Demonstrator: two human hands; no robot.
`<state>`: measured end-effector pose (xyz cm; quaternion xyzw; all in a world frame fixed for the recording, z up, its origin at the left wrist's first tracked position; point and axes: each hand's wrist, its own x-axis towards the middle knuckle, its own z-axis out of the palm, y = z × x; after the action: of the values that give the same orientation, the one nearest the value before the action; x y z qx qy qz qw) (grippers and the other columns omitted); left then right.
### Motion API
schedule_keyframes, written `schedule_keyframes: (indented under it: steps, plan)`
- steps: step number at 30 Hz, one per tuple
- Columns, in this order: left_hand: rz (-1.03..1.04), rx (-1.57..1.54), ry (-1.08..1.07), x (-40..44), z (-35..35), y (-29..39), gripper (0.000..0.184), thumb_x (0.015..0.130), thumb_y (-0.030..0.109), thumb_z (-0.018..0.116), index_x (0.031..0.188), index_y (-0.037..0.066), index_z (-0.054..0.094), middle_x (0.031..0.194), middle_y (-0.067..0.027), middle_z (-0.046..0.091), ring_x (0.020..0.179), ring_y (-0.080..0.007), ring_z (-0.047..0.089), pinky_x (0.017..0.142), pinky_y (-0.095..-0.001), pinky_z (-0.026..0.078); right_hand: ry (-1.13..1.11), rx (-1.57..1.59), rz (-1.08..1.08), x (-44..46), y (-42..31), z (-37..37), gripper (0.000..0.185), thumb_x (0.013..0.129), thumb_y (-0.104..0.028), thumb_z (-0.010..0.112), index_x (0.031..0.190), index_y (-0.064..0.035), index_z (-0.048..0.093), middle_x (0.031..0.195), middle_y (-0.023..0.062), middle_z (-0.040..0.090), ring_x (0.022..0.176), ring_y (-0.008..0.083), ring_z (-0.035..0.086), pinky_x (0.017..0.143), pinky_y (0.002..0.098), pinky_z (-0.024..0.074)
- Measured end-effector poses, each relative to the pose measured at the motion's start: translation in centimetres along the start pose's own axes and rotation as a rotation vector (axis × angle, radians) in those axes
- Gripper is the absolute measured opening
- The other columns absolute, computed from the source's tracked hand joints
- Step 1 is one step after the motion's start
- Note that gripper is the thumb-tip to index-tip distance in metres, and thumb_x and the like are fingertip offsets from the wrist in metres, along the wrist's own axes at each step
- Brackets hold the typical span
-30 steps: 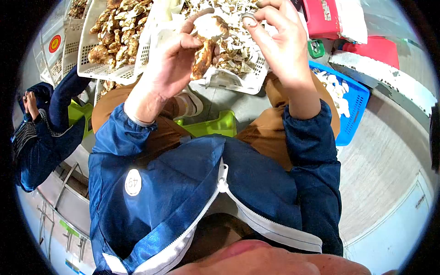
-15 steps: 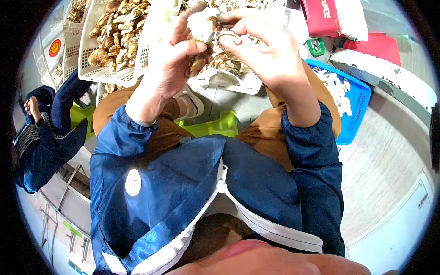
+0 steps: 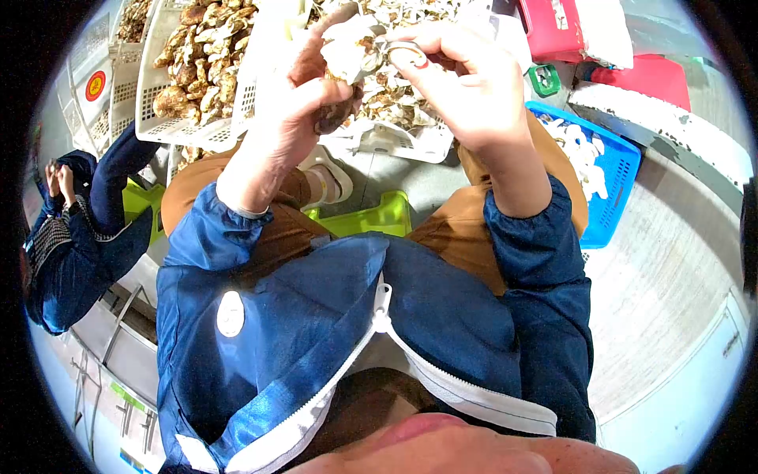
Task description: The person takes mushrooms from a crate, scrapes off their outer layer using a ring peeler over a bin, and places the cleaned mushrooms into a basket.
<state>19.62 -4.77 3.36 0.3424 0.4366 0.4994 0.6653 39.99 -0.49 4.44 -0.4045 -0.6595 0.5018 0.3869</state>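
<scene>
My left hand (image 3: 294,107) is wrapped round a mushroom (image 3: 344,54), thumb on the near side. The mushroom's upper part is pale and peeled; darker brown skin shows below. My right hand (image 3: 482,95) pinches a small metal tool with a rounded loop (image 3: 407,55), its tip against the mushroom's right side. The tool's exact kind is unclear. Beneath both hands, a white crate (image 3: 395,144) holds brown and pale trimmings. Left of my left hand, another white crate (image 3: 183,134) is heaped with brown, unpeeled mushrooms.
A blue basket (image 3: 624,170) with white pieces sits by my right knee. Red containers (image 3: 545,35) and a small green object (image 3: 544,80) are at upper right. A lime-green stool (image 3: 367,220) shows between my legs. Another person (image 3: 87,237) sits at left, hands together.
The mushroom has turned slightly, and the tool has shifted right along it. My right hand has moved a little rightward. At left, the other person's hands have moved slightly.
</scene>
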Motion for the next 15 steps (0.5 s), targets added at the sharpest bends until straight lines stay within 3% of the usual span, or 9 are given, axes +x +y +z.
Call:
schedule_keyframes:
  steps: [3,6,7,8,10,11,15]
  plan:
    - [0.069,0.109,-0.006,0.3,-0.2,0.1,0.082,0.075,0.008,0.065,0.152,0.002,0.038,0.129,-0.0124,0.061,0.096,-0.0169,0.065,0.074,-0.0293,0.056,-0.059,0.082,0.050,0.1,-0.5,-0.1,0.007,0.089,-0.004,0.074,0.091,0.0021,0.069,0.111,0.0091,0.072,0.094,0.0109,0.063,0.084,0.0244,0.0507]
    - [0.096,0.124,-0.035,0.4,-0.1,0.0,0.084,0.075,0.008,0.066,0.154,0.003,0.037,0.133,-0.0122,0.059,0.097,-0.0154,0.065,0.075,-0.0277,0.056,-0.098,-0.082,-0.185,0.3,-0.6,-0.3,0.007,0.090,-0.004,0.074,0.091,0.0012,0.069,0.112,0.0085,0.072,0.095,0.0092,0.063,0.084,0.0232,0.0502]
    - [0.062,0.044,-0.076,-0.1,0.0,0.7,0.078,0.080,0.007,0.065,0.153,0.002,0.038,0.130,-0.0123,0.059,0.096,-0.0148,0.064,0.074,-0.0258,0.054,-0.093,-0.088,-0.226,0.6,-0.2,-0.3,0.007,0.090,-0.004,0.074,0.090,0.0004,0.069,0.110,0.0068,0.072,0.093,0.0081,0.063,0.082,0.0223,0.0505]
    - [0.024,-0.034,-0.114,-0.5,0.4,1.7,0.071,0.085,0.005,0.064,0.152,0.001,0.039,0.128,-0.0124,0.060,0.095,-0.0142,0.063,0.072,-0.0239,0.052,-0.096,-0.074,-0.134,0.4,-0.3,-0.4,0.007,0.090,-0.005,0.074,0.090,0.0004,0.069,0.109,0.0063,0.072,0.092,0.0083,0.063,0.082,0.0224,0.0509]
    - [0.052,0.165,-0.028,-0.1,-0.7,-0.3,0.085,0.073,0.007,0.065,0.153,0.003,0.039,0.138,-0.0114,0.057,0.099,-0.0132,0.064,0.075,-0.0246,0.055,-0.102,-0.046,0.046,0.3,-0.9,-0.6,0.007,0.090,-0.005,0.074,0.090,0.0004,0.069,0.107,0.0054,0.072,0.091,0.0087,0.064,0.081,0.0226,0.0517]
    - [0.176,0.310,-0.034,0.3,-1.0,-0.4,0.085,0.071,0.006,0.065,0.153,0.003,0.041,0.142,-0.0105,0.055,0.109,-0.0130,0.063,0.084,-0.0244,0.053,-0.043,-0.167,0.002,0.3,-0.1,-0.6,0.014,0.088,-0.015,0.074,0.090,-0.0021,0.069,0.085,0.0065,0.070,0.075,0.0124,0.063,0.071,0.0275,0.0521]
    - [0.085,0.295,-0.017,0.0,-1.4,-0.3,0.084,0.071,0.004,0.064,0.152,0.002,0.043,0.145,-0.0106,0.053,0.123,-0.0158,0.057,0.098,-0.0267,0.047,-0.042,-0.015,0.038,0.2,0.1,-0.3,0.015,0.088,-0.017,0.074,0.091,-0.0030,0.070,0.078,0.0039,0.066,0.074,0.0091,0.061,0.068,0.0262,0.0509]
